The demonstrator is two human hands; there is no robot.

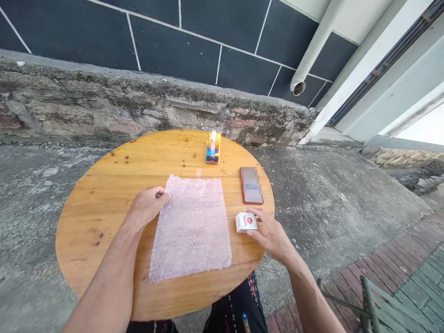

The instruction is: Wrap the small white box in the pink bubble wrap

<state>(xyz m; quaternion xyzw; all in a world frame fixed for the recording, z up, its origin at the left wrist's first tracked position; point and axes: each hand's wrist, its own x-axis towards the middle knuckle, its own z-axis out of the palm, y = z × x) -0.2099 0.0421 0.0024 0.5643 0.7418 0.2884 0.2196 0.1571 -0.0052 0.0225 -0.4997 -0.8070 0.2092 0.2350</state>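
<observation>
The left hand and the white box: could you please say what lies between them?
In the head view: a bubble-wrap sheet, then a strip of bare tabletop.

Open bench [86, 203] left of your left forearm [113, 259]. On your right, phone [253, 187] and white box [245, 223] narrow passage; tape dispenser [213, 147] stands beyond bubble-wrap sheet [192, 226].

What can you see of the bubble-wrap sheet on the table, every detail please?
The bubble-wrap sheet looks like thin, translucent plastic, pale with a pinkish tint and finely bumpy all over. It is roughly rectangular, with slightly uneven edges. It lies spread out flat on the wooden table, in front of the person, its near edge stopping short of the table's rim. The left grip touches its left edge near the far corner, apparently pinching it.
</observation>
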